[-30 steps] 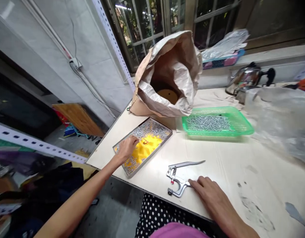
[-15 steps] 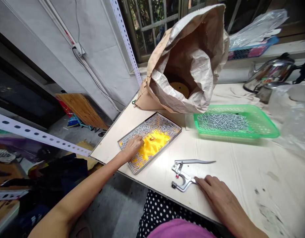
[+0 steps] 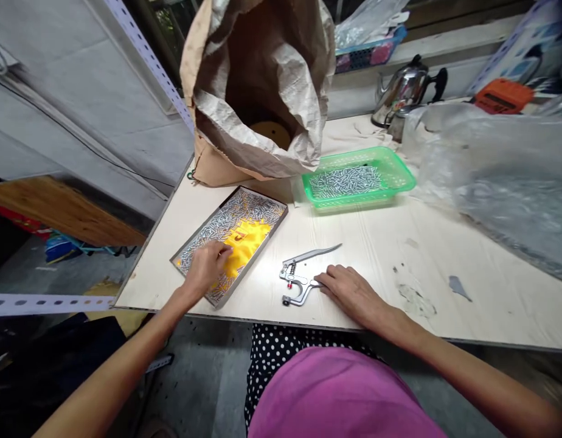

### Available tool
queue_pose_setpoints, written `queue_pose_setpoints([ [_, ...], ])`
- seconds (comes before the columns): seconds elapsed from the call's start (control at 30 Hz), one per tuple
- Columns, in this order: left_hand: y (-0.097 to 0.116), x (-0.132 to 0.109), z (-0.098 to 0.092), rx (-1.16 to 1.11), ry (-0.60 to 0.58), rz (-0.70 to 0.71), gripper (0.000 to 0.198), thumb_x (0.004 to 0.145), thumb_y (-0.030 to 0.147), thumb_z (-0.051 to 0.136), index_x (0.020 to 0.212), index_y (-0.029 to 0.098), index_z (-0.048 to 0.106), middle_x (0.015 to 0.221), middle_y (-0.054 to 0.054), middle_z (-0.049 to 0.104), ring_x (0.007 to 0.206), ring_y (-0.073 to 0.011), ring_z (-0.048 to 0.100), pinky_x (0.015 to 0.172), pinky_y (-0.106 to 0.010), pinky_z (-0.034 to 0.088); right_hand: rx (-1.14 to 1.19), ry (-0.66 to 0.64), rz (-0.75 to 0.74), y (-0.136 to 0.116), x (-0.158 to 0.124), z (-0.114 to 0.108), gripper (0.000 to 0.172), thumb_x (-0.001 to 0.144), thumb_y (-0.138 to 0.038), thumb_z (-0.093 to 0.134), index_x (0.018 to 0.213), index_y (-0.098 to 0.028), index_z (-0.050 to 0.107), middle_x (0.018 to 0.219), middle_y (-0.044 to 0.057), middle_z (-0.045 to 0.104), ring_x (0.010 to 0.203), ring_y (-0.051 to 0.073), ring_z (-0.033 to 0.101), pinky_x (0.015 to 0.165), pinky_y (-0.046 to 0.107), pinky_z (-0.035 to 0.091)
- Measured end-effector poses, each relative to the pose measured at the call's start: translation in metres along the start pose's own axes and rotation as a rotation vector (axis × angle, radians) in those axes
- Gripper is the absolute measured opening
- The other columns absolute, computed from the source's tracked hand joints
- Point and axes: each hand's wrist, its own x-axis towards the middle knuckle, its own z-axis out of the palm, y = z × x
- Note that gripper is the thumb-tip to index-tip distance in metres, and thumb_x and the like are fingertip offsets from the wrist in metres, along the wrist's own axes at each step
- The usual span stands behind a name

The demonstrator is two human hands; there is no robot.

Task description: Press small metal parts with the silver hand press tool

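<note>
My left hand (image 3: 208, 266) is over the near left part of a shallow tray (image 3: 275, 226), with its thumb and fingers pinched together. Whatever the pinch may hold is too small to make out. Many small silvery metal pieces (image 3: 217, 226) fill the tray around a bright yellow patch (image 3: 247, 243). On the table lie metal snap pliers (image 3: 301, 288) with their jaws apart, the upper handle swung away from the lower one. My right hand (image 3: 351, 294) rests on the tabletop, its fingers closed over the end of the lower handle, which they partly hide.
A large open paper sack (image 3: 212, 152) stands behind the tray. To its right is a green plastic basket (image 3: 402, 176) of similar metal pieces. A clear plastic bag (image 3: 504, 158), a steel kettle (image 3: 402, 91) and an orange object (image 3: 503, 95) are farther right. The table edge (image 3: 281, 324) runs close to my body.
The view has turned right, bringing in more of the plastic bag and the orange object. My left hand has lifted slightly and its fingers have drawn together. My right hand stays at the pliers' handle.
</note>
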Motion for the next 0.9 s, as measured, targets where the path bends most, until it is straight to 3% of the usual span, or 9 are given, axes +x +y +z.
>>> queue_pose_setpoints([
  [0.03,0.018,-0.009,0.004,-0.135,-0.040,-0.057,0.020,0.086,0.030,0.052,0.084,0.018,0.068,0.086,-0.005,0.068,0.078,-0.0178,0.061,0.073,-0.028,0.048,0.015,-0.012,-0.010,0.001,0.001,-0.002,0.016,0.096,-0.014,0.048,0.097,-0.019,0.063,0.092,0.006,0.060,0.081,0.019,0.049,0.069,0.030,0.029],
  [0.13,0.069,-0.035,0.021,-0.541,-0.353,-0.269,0.020,0.081,0.034,0.058,0.083,0.016,0.066,0.064,0.001,0.061,0.053,-0.0118,0.053,0.049,-0.023,0.041,0.017,-0.017,-0.021,0.002,0.005,-0.005,0.017,0.096,-0.013,0.047,0.094,-0.019,0.063,0.089,0.005,0.058,0.079,0.018,0.047,0.067,0.030,0.027],
  [0.27,0.101,-0.044,0.045,-0.807,-0.500,-0.455,0.025,0.077,0.039,0.065,0.080,0.014,0.065,0.049,0.008,0.044,0.038,-0.0053,0.032,0.038,-0.019,0.022,-0.021,0.011,-0.017,0.003,0.006,-0.004,0.018,0.095,-0.012,0.047,0.094,-0.019,0.064,0.087,0.006,0.058,0.078,0.018,0.046,0.067,0.031,0.026],
  [0.4,0.100,-0.038,0.057,-0.912,-0.624,-0.533,0.037,0.070,0.049,0.073,0.075,0.014,0.063,0.043,0.011,0.035,0.035,-0.0036,0.021,0.037,-0.022,0.010,-0.025,0.047,-0.014,0.001,0.003,-0.002,0.017,0.093,-0.010,0.049,0.093,-0.018,0.063,0.089,0.006,0.058,0.078,0.018,0.045,0.067,0.031,0.027],
  [0.6,0.094,-0.032,0.064,-1.017,-0.752,-0.639,0.043,0.056,0.048,0.083,0.068,0.017,0.055,0.044,0.011,0.038,0.033,-0.0023,0.022,0.037,-0.022,0.009,-0.046,0.102,-0.006,0.000,0.000,-0.001,0.017,0.090,-0.006,0.051,0.091,-0.018,0.063,0.088,0.006,0.059,0.079,0.019,0.045,0.068,0.032,0.027],
  [0.9,0.098,-0.024,0.060,-0.883,-0.776,-0.619,0.037,0.064,0.044,0.080,0.073,0.013,0.064,0.038,0.011,0.037,0.031,-0.0030,0.024,0.036,-0.022,0.010,-0.042,0.170,-0.006,0.002,0.001,0.004,0.017,0.090,-0.008,0.051,0.091,-0.019,0.063,0.087,0.006,0.059,0.077,0.018,0.044,0.068,0.032,0.026],
])
